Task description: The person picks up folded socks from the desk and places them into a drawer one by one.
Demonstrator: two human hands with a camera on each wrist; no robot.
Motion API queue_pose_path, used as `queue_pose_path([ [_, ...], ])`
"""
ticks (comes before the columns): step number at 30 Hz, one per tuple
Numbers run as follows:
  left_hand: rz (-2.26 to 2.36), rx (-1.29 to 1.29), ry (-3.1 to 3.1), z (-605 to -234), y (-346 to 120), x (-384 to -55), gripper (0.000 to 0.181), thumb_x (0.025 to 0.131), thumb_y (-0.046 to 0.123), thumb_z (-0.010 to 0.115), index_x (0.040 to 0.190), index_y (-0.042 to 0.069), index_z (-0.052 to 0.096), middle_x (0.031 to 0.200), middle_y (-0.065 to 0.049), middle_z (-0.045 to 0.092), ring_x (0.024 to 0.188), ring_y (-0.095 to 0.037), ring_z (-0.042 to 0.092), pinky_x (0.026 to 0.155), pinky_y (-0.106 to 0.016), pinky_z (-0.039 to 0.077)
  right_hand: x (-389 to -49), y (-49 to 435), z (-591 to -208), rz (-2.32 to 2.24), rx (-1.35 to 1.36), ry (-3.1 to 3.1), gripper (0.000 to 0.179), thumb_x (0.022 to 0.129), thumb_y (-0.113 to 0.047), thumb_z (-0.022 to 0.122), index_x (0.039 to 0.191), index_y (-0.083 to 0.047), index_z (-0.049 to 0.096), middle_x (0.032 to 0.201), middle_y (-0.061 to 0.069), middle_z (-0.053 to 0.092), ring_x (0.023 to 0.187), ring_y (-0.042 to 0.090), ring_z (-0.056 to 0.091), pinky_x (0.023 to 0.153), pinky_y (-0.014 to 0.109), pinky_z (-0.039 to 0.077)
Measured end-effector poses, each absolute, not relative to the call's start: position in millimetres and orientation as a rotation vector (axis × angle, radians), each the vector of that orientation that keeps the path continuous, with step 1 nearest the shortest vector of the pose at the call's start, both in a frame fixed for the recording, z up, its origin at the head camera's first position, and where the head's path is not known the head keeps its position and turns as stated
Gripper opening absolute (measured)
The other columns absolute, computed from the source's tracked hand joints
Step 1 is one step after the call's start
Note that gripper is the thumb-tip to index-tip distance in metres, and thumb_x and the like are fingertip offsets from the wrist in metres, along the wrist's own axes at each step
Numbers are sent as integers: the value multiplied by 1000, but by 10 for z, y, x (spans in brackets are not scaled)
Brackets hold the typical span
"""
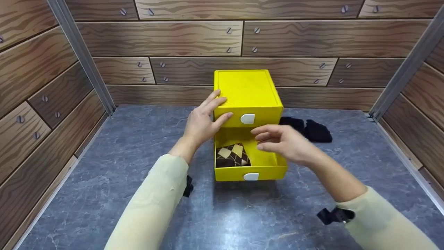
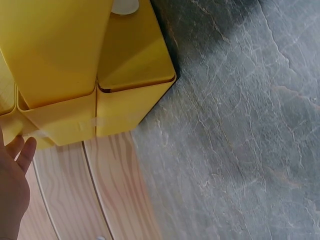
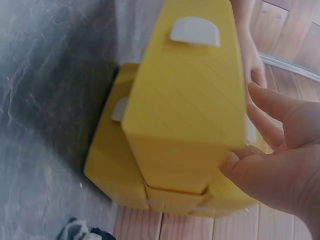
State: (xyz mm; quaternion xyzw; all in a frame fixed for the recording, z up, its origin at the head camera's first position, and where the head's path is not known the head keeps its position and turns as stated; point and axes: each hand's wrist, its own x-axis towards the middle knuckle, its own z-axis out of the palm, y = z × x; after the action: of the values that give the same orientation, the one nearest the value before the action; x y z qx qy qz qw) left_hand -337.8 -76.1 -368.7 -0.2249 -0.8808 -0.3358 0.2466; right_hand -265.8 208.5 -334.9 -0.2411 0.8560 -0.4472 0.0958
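A yellow drawer unit stands in the middle of the surface, with one drawer pulled out toward me. Inside that drawer, at its left, lies a brown and cream argyle sock, folded. My left hand rests on the unit's upper left edge, its fingers spread over the top and side. Above the right part of the drawer hovers my right hand, fingers loosely bent, nothing visible in it. In the right wrist view, my right hand appears beside the drawer's wall; whether it touches is unclear.
Dark folded fabric, probably socks, lies right of the unit, partly behind it. White handles mark the drawer fronts. Wood-patterned walls enclose the grey marbled surface at the back and sides.
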Motion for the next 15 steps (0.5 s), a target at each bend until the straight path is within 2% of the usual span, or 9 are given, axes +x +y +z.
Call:
queue_pose_path([
  [4,-904,-620,-2385,-3679,-774,-3378,56,102,50,69,149,20,63,167,4,43,134,-28,62,111,-43,50,-2620,2263,-3235,-1358,-672,2591,44,101,-22,76,142,-10,66,131,15,72,118,28,70,102,40,56],
  [7,-901,-624,-2383,-3683,-780,-3377,56,102,50,69,149,20,63,167,4,42,133,-28,63,111,-44,50,-2616,2412,-3184,-1425,-649,2597,45,102,-20,75,143,-5,65,129,15,72,114,27,71,95,34,59],
  [11,-904,-624,-2393,-3690,-779,-3375,57,102,51,69,150,21,63,168,5,41,136,-27,61,113,-44,48,-2656,2640,-3171,-1552,-589,2598,45,102,-19,75,142,-2,64,127,15,73,109,23,72,90,31,61],
  [15,-910,-625,-2390,-3686,-770,-3380,57,102,51,69,151,21,62,168,5,41,137,-26,60,113,-44,48,-2741,2886,-3216,-1681,-542,2624,42,103,-18,74,141,-4,65,120,5,76,103,15,75,86,28,61],
])
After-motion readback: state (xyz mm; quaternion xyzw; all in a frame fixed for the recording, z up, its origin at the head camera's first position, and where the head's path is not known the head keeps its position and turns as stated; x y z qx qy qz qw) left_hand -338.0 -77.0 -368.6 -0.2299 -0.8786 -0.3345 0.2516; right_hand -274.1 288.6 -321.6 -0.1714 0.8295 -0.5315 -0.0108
